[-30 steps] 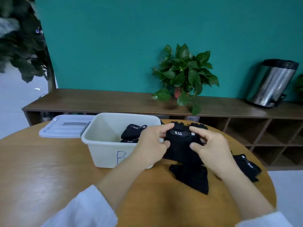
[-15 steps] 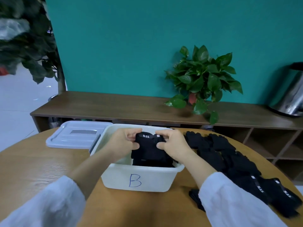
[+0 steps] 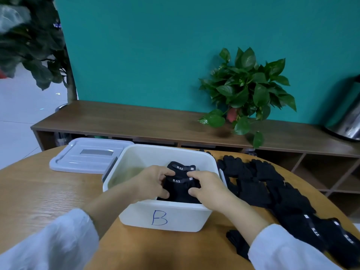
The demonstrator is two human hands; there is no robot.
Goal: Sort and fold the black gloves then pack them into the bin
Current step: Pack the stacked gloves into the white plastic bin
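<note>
Gripping the folded black knit glove bundle [image 3: 180,189] from both ends, left hand [image 3: 153,183] and right hand [image 3: 206,189] hold it inside the white plastic bin [image 3: 161,219], long axis running left-right between them, equally near.

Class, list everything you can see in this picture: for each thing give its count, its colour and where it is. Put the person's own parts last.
bin: one, white, blue "B" on its front, on the table
folded gloves: at least two bundles, black, white "5.11" labels, inside the bin
loose gloves: a pile, count unclear, black, on the table right of the bin
lid: one, pale grey, on the table left of the bin
table: one, light wood, round
sideboard: one, dark wood, against the teal wall
potted plant: one, green, on the sideboard
metal container: one, silver, far right
left hand: grips the folded gloves
right hand: grips the folded gloves
</note>
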